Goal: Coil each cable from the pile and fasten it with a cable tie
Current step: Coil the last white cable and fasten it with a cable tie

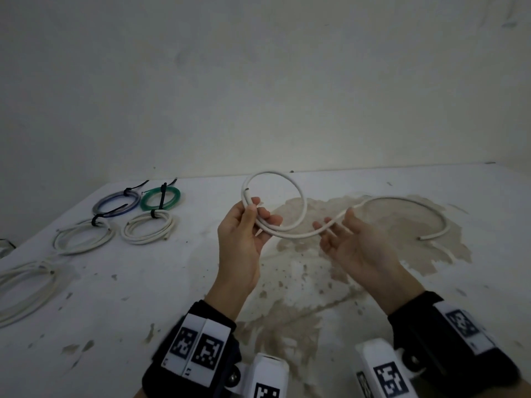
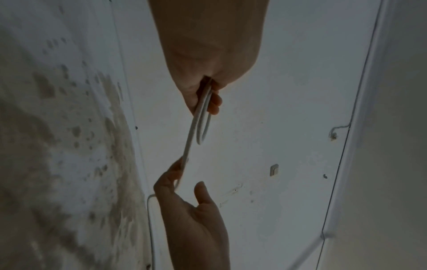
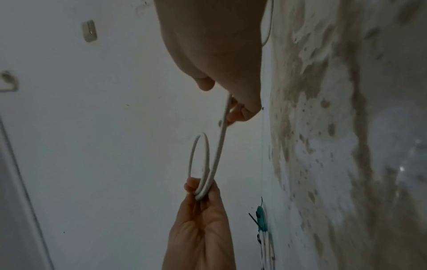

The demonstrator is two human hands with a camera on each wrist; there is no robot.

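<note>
- White cable is pinched where its first loop crosses itself, between the thumb and curled fingers of the left hand, held up above the table.
- Right hand lies palm up with its fingers loosely spread; the cable runs across the fingertips, and the right wrist view suggests a light hold, though I cannot tell how firm it is.
- One round loop stands up from the left-hand pinch; from the right hand the free tail arcs away and comes down to the tabletop, where its cut end rests.
- To do this turn well, I'd say the right hand should feed the tail round to match the size of the first loop and lay it into the same pinch, letting the cable roll a little so it doesn't twist or spring open.
- The cable looks smooth, round and fairly stiff, keeping its curve on its own.
- Over to the left lie finished coils: a green coil, a bluish coil and two white coils, each bound with a black cable tie.
- Another white coil sits nearer the left edge; I see no tie on it.
- The tabletop is white, chipped and stained brown.
</note>
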